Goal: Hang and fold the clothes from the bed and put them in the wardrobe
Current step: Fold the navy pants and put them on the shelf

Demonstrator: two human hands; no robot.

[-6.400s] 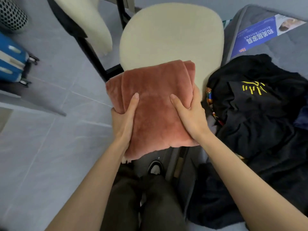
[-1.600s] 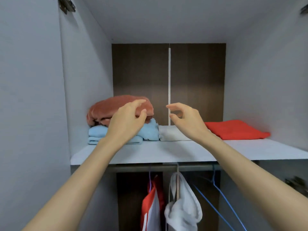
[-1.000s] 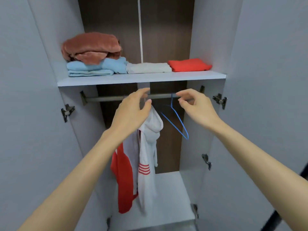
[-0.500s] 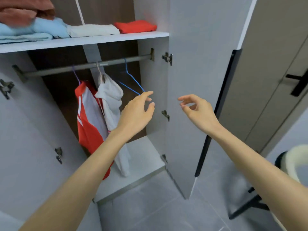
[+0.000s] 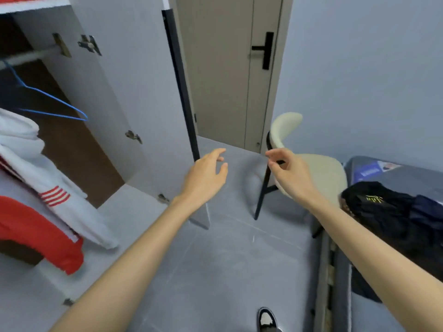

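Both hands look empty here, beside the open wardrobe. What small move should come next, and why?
Probably reach the right hand toward the black garment on the bed. Both it and the left hand hold nothing, the garment lies in a heap, and an empty blue hanger hangs on the wardrobe rail.

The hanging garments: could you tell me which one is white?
The hoodie with red stripes, nearer the blue hanger; the other garment is red.
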